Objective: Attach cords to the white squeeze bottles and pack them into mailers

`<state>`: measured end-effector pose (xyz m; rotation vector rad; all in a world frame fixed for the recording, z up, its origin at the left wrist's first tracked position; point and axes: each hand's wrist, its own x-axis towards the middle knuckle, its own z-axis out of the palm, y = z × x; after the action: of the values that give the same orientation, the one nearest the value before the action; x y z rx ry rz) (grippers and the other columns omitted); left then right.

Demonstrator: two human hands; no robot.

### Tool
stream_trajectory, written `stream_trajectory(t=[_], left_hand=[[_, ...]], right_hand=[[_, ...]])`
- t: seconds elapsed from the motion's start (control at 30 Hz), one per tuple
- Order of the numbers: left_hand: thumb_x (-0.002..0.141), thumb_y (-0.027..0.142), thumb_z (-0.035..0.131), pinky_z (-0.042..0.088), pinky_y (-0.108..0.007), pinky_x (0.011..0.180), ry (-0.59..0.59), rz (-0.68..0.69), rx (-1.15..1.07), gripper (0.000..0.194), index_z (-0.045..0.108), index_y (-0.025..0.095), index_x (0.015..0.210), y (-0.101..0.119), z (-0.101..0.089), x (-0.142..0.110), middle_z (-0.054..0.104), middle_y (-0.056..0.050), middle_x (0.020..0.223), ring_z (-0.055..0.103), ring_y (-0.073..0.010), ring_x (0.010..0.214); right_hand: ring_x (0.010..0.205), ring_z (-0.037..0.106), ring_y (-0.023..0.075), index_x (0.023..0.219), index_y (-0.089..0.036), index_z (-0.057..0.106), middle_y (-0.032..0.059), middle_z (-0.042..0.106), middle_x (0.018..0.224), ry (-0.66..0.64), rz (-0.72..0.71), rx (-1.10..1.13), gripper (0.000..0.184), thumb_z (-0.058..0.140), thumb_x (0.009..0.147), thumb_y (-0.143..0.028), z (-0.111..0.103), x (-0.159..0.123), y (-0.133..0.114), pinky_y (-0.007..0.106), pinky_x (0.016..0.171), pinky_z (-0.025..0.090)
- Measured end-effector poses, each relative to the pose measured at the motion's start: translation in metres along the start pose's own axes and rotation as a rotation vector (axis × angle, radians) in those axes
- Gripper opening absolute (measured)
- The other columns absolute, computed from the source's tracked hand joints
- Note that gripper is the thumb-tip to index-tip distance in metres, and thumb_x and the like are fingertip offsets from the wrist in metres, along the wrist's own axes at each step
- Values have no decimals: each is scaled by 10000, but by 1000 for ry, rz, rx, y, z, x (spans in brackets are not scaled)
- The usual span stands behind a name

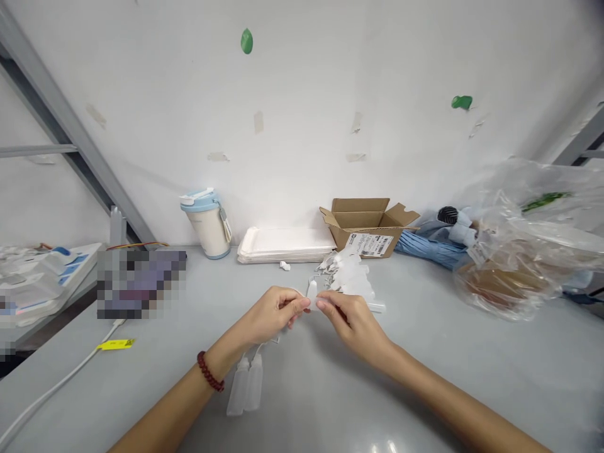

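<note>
Brown cardboard, open-topped box with a white printed label (363, 219): landmark for all entries below.

Item one: small white plastic piece with a narrow rounded top (312, 288), standing roughly upright, on your side of the box and a little to its left.

Item two: your left hand (274, 309), thumb and forefinger closed on the piece's left side; a dark red beaded bracelet (209, 372) circles the wrist.

Item three: your right hand (355, 319), pinched shut on its right side. Fingertips alone bear on it, probably because so slight a part leaves no room for a full grasp; opposed thumbs appear to steady it. The narrow top rises above both grips; the lower body sits between your fingertips, partly covered, so its base cannot be made out.

Item four: heap of translucent white plastic bottles (346, 277), just before the box, presumably kept within your reach.

Item five: pair of translucent white flat bottles (245, 387), side by side, well to the left of the box and nearer you, perhaps set apart from the heap.

Item six: stack of flat white packets (285, 244), immediately left of the box.
</note>
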<state>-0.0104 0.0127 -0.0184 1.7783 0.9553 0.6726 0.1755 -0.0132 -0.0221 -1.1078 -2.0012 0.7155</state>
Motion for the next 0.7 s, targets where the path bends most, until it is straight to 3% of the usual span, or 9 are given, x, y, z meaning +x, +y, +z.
stream_trajectory(t=[0.2,0.3,0.43,0.5,0.6,0.7], left_hand=[[842,454,477,362,-225,538,51,-12,56,352,544,156,666,3,6,0,471,28,576,457,-103,550],[833,443,501,376,-229,572,77,18,62,321,592,148,745,0,5,5,539,7,654,474,-110,604],[840,405,486,424,-261,660,102,29,103,298,622,142,802,-14,-6,16,610,-29,743,533,-143,688],[838,356,476,436,-287,681,237,-2,254,264,625,144,789,-27,-14,22,624,-44,738,545,-163,700],[818,252,477,459,-323,736,409,80,468,221,623,153,950,-45,-25,30,638,-86,931,568,-190,800],[808,143,423,460,-364,856,413,222,563,335,581,171,1102,-60,-30,36,567,-105,1186,543,-218,1038]], right_hand=[[517,275,103,566,-190,430,-35,280,539,40,159,151,409,386,895,-429,1,1,3,249,499,228],[533,306,109,667,-186,533,-24,345,562,66,86,101,371,370,913,-409,2,3,8,247,513,251],[521,375,120,882,-189,644,12,480,606,217,-102,-292,293,395,910,-342,1,5,18,258,527,272],[530,424,131,927,-190,664,33,511,616,272,-155,-545,273,419,895,-308,1,7,25,263,510,251],[551,475,139,971,-193,666,52,544,649,243,-210,-838,256,429,884,-229,4,10,33,267,483,216],[577,498,143,1010,-188,643,58,560,709,186,-225,-1025,259,437,863,-134,10,11,36,260,469,215]])
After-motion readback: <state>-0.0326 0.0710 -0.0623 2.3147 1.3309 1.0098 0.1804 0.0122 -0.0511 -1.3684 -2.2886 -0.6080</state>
